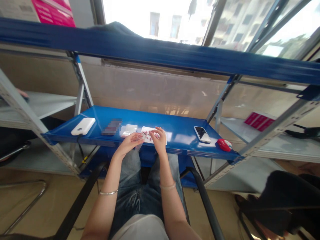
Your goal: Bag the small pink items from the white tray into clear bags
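Note:
Small red, pink and dark bead-like pieces lie scattered on a white sheet near the front edge of the blue shelf. My left hand is at the sheet's left side, thumb and fingers drawn together in a pinch. Over the right part of the sheet, my right hand bends down with its fingertips together among the pieces. Whatever either pinch holds is too small to make out. Beyond my left hand lies a small clear packet with pale contents.
On the blue shelf lie a white power bank with a cable, a blurred dark flat object, a phone and a red-and-white object. An upper blue beam crosses ahead. Chair armrests flank me; a person's legs are at right.

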A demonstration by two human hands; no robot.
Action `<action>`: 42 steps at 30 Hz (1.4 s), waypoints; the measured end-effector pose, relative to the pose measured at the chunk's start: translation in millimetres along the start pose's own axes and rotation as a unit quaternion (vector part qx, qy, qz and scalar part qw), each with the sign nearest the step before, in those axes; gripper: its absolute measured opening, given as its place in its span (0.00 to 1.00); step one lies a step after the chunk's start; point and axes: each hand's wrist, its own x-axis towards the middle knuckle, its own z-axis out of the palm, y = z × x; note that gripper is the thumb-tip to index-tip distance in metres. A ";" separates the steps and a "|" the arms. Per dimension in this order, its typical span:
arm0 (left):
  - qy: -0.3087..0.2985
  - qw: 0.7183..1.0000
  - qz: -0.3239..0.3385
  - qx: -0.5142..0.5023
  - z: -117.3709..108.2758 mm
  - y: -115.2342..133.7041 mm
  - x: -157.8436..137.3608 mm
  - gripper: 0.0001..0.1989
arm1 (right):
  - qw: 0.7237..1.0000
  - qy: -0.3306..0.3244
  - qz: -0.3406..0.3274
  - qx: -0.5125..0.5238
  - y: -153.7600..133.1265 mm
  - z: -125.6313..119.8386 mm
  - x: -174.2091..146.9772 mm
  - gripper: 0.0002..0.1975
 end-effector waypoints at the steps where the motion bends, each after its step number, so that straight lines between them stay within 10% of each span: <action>1: -0.001 1.000 -0.002 -0.003 1.4 -0.1 0.0 0.25 | 1.000 -0.003 -0.010 0.024 -4.1 -5.6 2.3 0.08; 12: -0.013 1.000 0.012 -0.022 9.5 -4.8 1.2 0.24 | 0.994 -0.102 -0.023 0.040 -26.1 -14.4 2.3 0.09; 19: 0.019 1.000 0.006 -0.021 5.1 -4.3 0.3 0.22 | 0.960 -0.079 0.089 -0.255 -4.4 -9.1 -3.8 0.10; 25: 0.029 0.999 0.000 -0.032 7.8 -0.1 -0.2 0.24 | 0.943 -0.116 0.106 -0.295 6.3 0.0 -8.5 0.06; 42: -0.029 0.999 0.000 -0.025 6.0 -10.3 1.3 0.23 | 0.999 -0.039 -0.011 0.008 -20.2 -17.2 4.6 0.08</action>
